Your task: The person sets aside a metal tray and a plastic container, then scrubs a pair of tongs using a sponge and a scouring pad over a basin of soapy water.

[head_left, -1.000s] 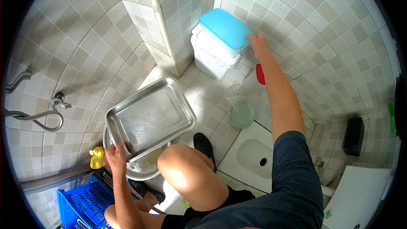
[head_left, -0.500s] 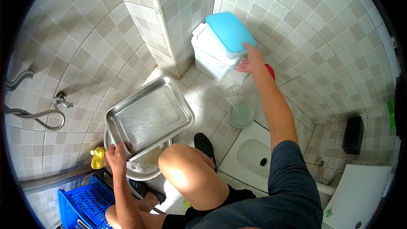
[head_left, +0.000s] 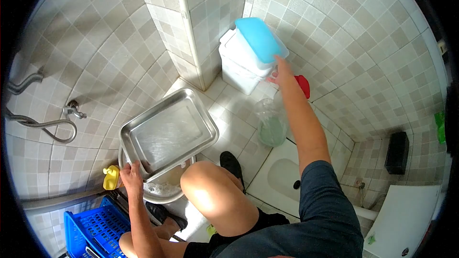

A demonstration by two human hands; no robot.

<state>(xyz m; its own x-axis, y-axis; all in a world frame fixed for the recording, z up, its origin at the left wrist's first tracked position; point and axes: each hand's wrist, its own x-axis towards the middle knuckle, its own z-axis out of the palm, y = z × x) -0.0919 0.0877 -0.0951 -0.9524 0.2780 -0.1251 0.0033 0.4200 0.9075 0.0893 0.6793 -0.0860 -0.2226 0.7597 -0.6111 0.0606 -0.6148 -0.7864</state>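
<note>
My left hand (head_left: 131, 174) grips the near left corner of a shiny metal tray (head_left: 167, 131), which rests tilted over a round metal basin (head_left: 165, 191) of sudsy water. My right arm reaches forward, and my right hand (head_left: 280, 70) is at the front right edge of a blue lid (head_left: 259, 39). The lid sits askew on a white bin (head_left: 239, 76). The fingers of that hand are partly spread, one on the lid's corner and others below it. A yellow bottle (head_left: 111, 177) stands just left of my left hand.
A clear bag with something greenish (head_left: 271, 126) lies on the floor beside a squat toilet (head_left: 282, 174). Behind my right forearm is a red object (head_left: 302, 87). A blue crate (head_left: 98, 229) is at the lower left. A tap (head_left: 74, 110) and hose (head_left: 48, 124) are on the left wall.
The blue lid has turned and shifted slightly right and nearer, and my right hand has moved down with its corner. My left hand stays on the tray.
</note>
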